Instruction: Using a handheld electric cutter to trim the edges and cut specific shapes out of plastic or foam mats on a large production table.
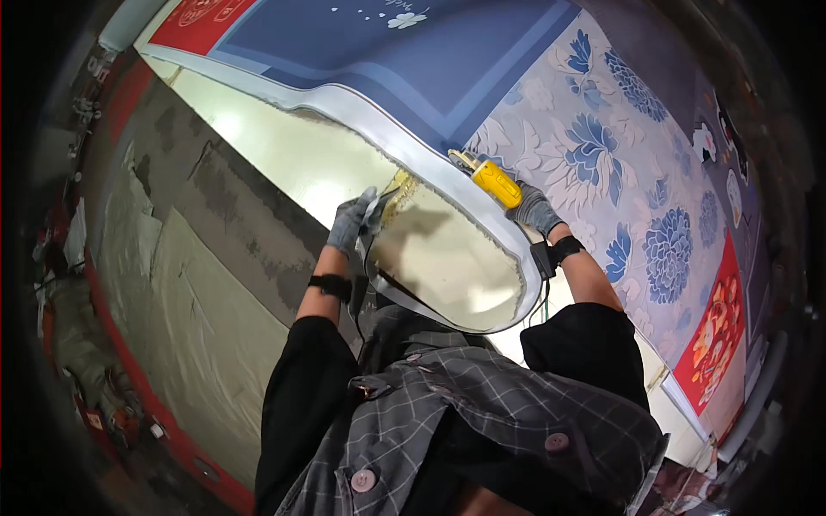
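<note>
My right hand [535, 211], in a grey glove, is closed around a yellow hand tool with a metal front end [496, 183]. The metal end lies at the border between a blue printed mat [379, 64] and its white edge strip [404, 146]. My left hand [348, 224], also gloved, is pinched beside a yellowish rough patch [398, 196] on a pale surface. Something whitish shows at its fingertips, too small to make out. The white strip curves round toward my body, with a frayed dark inner edge.
A white and blue floral printed sheet [594, 155] spreads to the right, with a red printed panel [714, 331] near its lower edge. On the left lie a grey-brown worn surface [232, 206] and crumpled beige sheeting [198, 301], bordered by a red rail [129, 361].
</note>
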### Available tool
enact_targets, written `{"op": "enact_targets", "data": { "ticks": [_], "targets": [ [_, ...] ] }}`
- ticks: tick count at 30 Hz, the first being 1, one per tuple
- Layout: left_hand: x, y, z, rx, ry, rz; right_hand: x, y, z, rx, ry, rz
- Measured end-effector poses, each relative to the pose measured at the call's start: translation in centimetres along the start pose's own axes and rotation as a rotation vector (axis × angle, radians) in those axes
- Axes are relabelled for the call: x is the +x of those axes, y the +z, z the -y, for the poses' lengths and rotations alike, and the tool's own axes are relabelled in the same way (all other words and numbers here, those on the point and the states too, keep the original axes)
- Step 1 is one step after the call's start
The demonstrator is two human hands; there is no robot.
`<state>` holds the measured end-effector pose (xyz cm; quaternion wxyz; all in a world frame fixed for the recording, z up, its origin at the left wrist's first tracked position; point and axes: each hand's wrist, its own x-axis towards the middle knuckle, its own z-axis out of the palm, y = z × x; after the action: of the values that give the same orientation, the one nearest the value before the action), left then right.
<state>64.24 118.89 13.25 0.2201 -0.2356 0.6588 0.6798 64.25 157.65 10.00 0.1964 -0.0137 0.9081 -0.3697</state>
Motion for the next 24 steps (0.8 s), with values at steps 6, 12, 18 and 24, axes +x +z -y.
{"op": "enact_targets", "data": {
  "ticks": [6, 12, 18, 24],
  "targets": [
    [10.8, 0.6, -4.8, 0.179, -0.115, 0.175, 2.7, 2.8, -1.6, -0.137, 0.058, 0.01],
    [15.8, 0.7, -7.9, 0.195, -0.057, 0.195, 3.5, 2.9, 2.2, -0.176, 0.104, 0.012],
    [15.9, 0.8, -7.9, 0.271, 0.167, 0.24, 4.5, 1.9, 6.5, -0.221, 0.133, 0.015],
    [15.6, -0.1, -8.8, 0.387, -0.109, 0.246, 5.9, 0.9, 9.1, -0.235, 0.008, -0.001]
  ]
}}
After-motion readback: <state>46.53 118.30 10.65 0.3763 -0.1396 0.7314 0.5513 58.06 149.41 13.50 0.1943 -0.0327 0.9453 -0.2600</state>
